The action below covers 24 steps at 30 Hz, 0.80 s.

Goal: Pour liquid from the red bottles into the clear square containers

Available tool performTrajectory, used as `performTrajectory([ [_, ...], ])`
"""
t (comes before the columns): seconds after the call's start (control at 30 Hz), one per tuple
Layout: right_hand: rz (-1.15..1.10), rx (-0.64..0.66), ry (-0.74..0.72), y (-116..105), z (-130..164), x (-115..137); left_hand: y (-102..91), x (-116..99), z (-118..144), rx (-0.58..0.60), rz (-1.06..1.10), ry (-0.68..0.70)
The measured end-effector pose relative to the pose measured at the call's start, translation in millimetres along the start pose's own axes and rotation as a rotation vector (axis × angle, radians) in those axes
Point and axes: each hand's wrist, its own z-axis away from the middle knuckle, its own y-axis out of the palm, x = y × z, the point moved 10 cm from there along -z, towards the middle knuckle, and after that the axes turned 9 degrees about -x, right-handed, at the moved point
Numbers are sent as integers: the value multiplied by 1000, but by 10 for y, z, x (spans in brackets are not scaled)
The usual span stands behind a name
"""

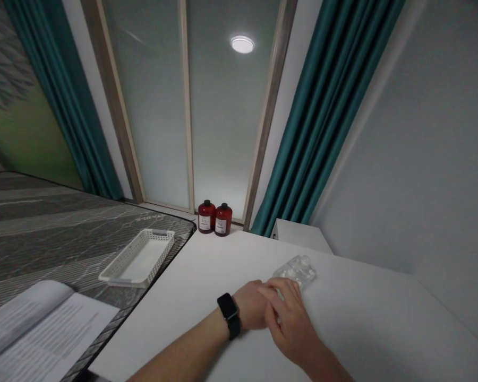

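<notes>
A: Where's the clear moulded plastic tray [295,270]?
B: On the white desk [382,323], touching the right hand [290,318]; the left hand [253,305] lies beneath. Whether either grip holds anything, I can't tell.
A: Any writing?
B: Two red bottles [214,217] carry labels too small to read.

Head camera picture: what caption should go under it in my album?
Two bare hands, left hand and right hand, meet beside a clear plastic blister tray on a white table.
</notes>
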Motion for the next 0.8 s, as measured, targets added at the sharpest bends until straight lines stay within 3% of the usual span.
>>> performTrajectory([
  [0.13,63,-274,-28,-278,163,-291,-42,-87,21,37,-115,78],
  [0.23,82,-352,26,-418,255,-475,-94,-80,26,61,-143,54],
  [0.3,99,-382,87,-508,301,-608,-172,4,21,39,-125,-40],
  [0.4,154,-376,218,-577,377,-887,-343,260,47,-63,-52,-293],
  [0.5,216,-284,304,-495,454,-1129,-421,451,83,-152,46,-480],
  [0.6,186,-221,359,-355,517,-1223,-325,451,2,-127,93,-505],
  [0.8,-23,-207,453,-191,518,-1124,-128,448,-212,-78,172,-534],
])
